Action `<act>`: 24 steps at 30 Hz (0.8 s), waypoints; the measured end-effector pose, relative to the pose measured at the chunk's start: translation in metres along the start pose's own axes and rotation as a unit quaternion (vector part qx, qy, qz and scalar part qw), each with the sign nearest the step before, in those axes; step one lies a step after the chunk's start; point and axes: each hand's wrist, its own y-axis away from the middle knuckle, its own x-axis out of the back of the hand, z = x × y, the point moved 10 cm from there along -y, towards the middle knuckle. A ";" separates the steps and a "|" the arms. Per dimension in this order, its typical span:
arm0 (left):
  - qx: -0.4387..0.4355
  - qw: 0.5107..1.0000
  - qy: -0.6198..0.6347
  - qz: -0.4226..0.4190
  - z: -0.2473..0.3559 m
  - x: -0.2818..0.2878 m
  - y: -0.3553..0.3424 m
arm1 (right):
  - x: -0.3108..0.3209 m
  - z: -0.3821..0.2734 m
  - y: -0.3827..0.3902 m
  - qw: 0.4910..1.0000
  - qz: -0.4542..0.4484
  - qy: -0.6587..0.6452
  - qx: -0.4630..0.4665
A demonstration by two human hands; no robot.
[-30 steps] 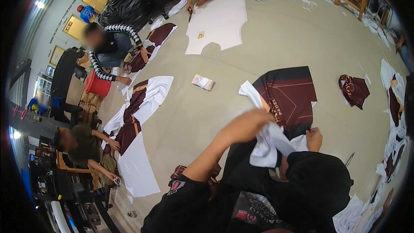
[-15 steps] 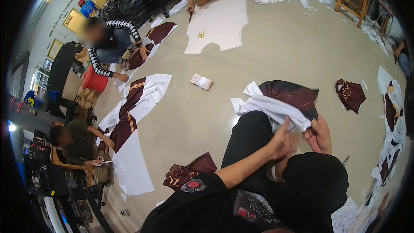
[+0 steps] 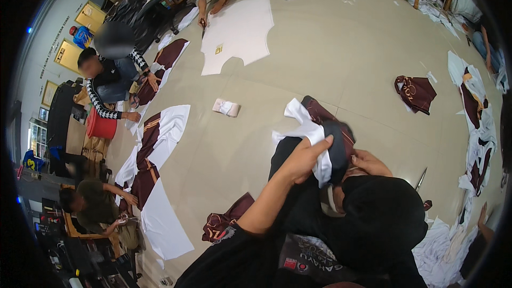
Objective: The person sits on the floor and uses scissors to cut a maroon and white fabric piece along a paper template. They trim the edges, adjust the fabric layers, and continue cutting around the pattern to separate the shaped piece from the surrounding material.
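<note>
Above my lap, a maroon and black fabric piece [image 3: 337, 146] with a white reverse side hangs bunched and folded. My left hand [image 3: 306, 161] is closed on its near-left edge, thumb on top, where white and black cloth meet. At the fabric's right edge is my right hand [image 3: 372, 164], its fingers curled against the cloth and partly hidden. White cloth [image 3: 301, 122] trails off the left side of the piece. Close by on the floor, a folded maroon cloth bundle [image 3: 226, 217] lies beside my left forearm.
Scissors [image 3: 421, 179] lie right of me, and another maroon bundle [image 3: 416, 94] lies farther out. A small tied bundle [image 3: 226, 108] sits ahead. Long printed fabric strips [image 3: 165, 128] stretch at left by two seated people. Another person cuts a pale panel [image 3: 240, 34] at the back.
My left hand has moved left and up and now grips the fabric. The piece has turned and bunched, showing more black. My right hand has shifted slightly left, and the whole view has tilted.
</note>
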 end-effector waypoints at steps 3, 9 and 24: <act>-0.007 0.997 0.017 -0.080 0.000 -0.033 0.018 | -0.037 0.006 0.014 0.956 0.091 -0.280 0.012; -0.029 0.962 -0.198 -0.188 0.026 -0.065 0.061 | -0.014 0.023 -0.058 0.941 0.021 -0.339 0.005; -0.244 0.958 -0.016 0.152 0.127 0.066 0.066 | 0.150 -0.129 0.163 0.773 0.316 -0.345 0.428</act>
